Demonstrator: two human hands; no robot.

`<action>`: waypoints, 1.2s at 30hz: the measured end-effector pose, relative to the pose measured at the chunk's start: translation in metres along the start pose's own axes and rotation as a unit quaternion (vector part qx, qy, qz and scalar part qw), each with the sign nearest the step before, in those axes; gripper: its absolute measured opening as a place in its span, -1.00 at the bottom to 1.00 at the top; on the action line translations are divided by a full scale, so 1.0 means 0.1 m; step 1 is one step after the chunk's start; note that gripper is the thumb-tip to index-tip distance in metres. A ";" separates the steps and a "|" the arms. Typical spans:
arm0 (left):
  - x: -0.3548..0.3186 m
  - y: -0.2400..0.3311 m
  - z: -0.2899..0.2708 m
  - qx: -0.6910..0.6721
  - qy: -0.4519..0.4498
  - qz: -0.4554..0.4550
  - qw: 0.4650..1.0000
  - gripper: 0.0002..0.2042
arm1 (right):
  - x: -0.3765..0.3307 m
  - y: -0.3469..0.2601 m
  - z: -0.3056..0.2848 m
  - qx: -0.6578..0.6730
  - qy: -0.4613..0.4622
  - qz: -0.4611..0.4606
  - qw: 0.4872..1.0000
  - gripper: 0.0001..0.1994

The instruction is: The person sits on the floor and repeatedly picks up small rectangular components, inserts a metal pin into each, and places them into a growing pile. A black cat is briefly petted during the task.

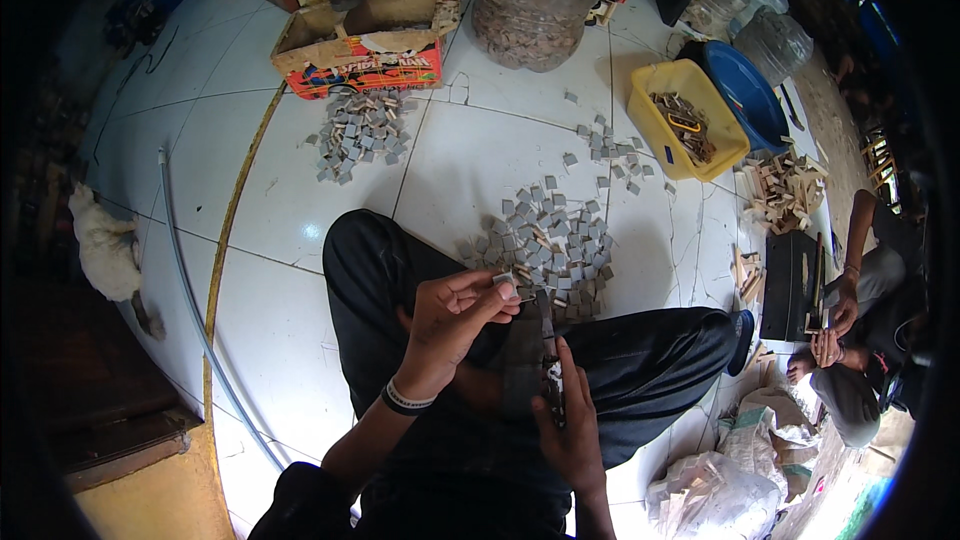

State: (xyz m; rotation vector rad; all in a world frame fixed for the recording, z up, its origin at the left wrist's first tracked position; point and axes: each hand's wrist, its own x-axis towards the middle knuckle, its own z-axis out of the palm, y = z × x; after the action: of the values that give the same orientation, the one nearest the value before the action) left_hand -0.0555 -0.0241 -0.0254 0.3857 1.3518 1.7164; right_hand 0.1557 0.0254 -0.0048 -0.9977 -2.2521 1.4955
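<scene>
Between the thumb and fingers of my left hand (450, 318) is a small grey square tile (505, 285). My right hand (570, 425) is wrapped round the dark, worn handle of a knife (547, 325), its blade pointing away from me beside the tile. Just beyond both hands a loose pile of similar grey tiles (550, 235) is spread on the floor, some showing pale wooden edges. Blade and held tile appear slightly apart.
Another tile pile (362, 135) lies near a cardboard box (365, 65). A yellow basin (655, 100), blue tub (745, 90) and clear plastic container (535, 10) stand farther off. At right a person's hands (835, 325) work beside wood scraps (780, 190). A cat (105, 245) lies left of a grey hose (190, 280).
</scene>
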 end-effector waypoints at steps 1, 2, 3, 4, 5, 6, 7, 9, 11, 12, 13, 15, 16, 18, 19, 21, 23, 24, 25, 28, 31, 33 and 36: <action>0.00 0.00 0.00 0.005 0.002 0.001 1.000 -0.69 | 0.00 0.00 0.00 0.002 -0.004 0.011 1.000 -0.24; 0.00 -0.01 0.01 0.006 0.004 0.003 1.000 -0.69 | -0.01 0.01 0.00 0.009 -0.005 0.016 1.000 -0.23; 0.00 -0.01 0.02 0.005 0.006 0.004 1.000 -0.69 | 0.00 0.02 0.00 0.002 -0.006 0.017 1.000 -0.23; 0.00 -0.01 0.02 0.008 0.006 0.007 1.000 -0.69 | 0.00 0.02 0.00 -0.001 -0.005 0.013 1.000 -0.24; 0.00 -0.01 0.02 0.008 0.006 0.008 1.000 -0.69 | 0.00 0.02 -0.01 -0.003 -0.004 0.009 1.000 -0.24; 0.00 -0.01 0.03 0.005 0.006 0.008 1.000 -0.69 | 0.00 0.03 -0.01 -0.006 -0.006 0.010 1.000 -0.24; 0.00 -0.01 0.02 0.007 0.004 0.008 1.000 -0.69 | -0.01 0.02 -0.01 -0.008 -0.009 0.011 1.000 -0.24; -0.01 -0.01 0.02 0.004 0.001 0.009 1.000 -0.70 | -0.01 0.02 -0.02 -0.008 -0.009 0.010 1.000 -0.25; -0.01 -0.01 0.02 0.005 0.001 0.008 1.000 -0.70 | -0.01 0.01 -0.01 -0.002 -0.005 0.004 1.000 -0.25; -0.01 -0.02 0.02 0.002 0.000 0.008 1.000 -0.70 | -0.01 0.00 -0.01 -0.005 -0.004 0.003 1.000 -0.25; -0.01 -0.02 0.01 0.001 -0.002 0.007 1.000 -0.69 | -0.01 0.00 -0.02 -0.008 -0.004 0.001 1.000 -0.25; -0.02 -0.02 0.01 -0.004 -0.004 0.002 1.000 -0.68 | -0.02 -0.01 -0.02 -0.009 -0.007 0.006 1.000 -0.25; -0.02 -0.03 0.01 -0.005 -0.003 0.006 1.000 -0.69 | -0.02 -0.01 -0.02 -0.007 -0.009 0.014 1.000 -0.25; -0.01 -0.04 0.01 -0.009 0.004 0.011 1.000 -0.70 | -0.02 0.00 -0.02 -0.006 -0.011 0.013 1.000 -0.26; -0.01 -0.04 0.00 -0.006 0.002 0.003 1.000 -0.70 | -0.02 0.02 -0.02 -0.007 -0.009 0.006 1.000 -0.27; -0.01 -0.05 -0.02 -0.007 -0.005 -0.007 1.000 -0.68 | -0.02 0.06 -0.01 0.002 -0.009 -0.014 1.000 -0.28; -0.01 -0.05 -0.05 -0.015 -0.023 -0.023 0.999 -0.66 | -0.02 0.10 0.00 0.022 -0.013 -0.036 0.999 -0.30; 0.00 -0.06 -0.07 -0.021 -0.027 -0.039 0.999 -0.64 | -0.03 0.12 0.00 0.052 -0.033 -0.022 0.998 -0.29; 0.00 -0.07 -0.09 -0.044 -0.061 -0.023 0.997 -0.61 | -0.04 0.13 -0.02 0.082 -0.054 -0.007 0.995 -0.28; 0.00 -0.12 -0.15 -0.115 -0.169 -0.016 0.979 -0.52 | -0.09 0.15 -0.07 0.213 -0.116 0.071 0.968 -0.31; 0.03 -0.22 -0.22 -0.204 -0.283 -0.033 0.936 -0.51 | -0.13 0.14 -0.09 0.406 -0.188 0.110 0.888 -0.33; 0.04 -0.31 -0.24 -0.245 -0.298 -0.035 0.922 -0.58 | -0.16 0.13 -0.08 0.489 -0.224 0.123 0.834 -0.33; 0.04 -0.39 -0.27 -0.274 -0.310 -0.021 0.910 -0.69 | -0.19 0.13 -0.06 0.516 -0.261 0.134 0.804 -0.34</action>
State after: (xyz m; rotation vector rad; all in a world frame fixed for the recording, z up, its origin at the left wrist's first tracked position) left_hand -0.0592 -0.0375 -0.0707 0.5114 0.3937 1.6533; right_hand 0.1785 0.0201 -0.0108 -0.5574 -1.0784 2.8754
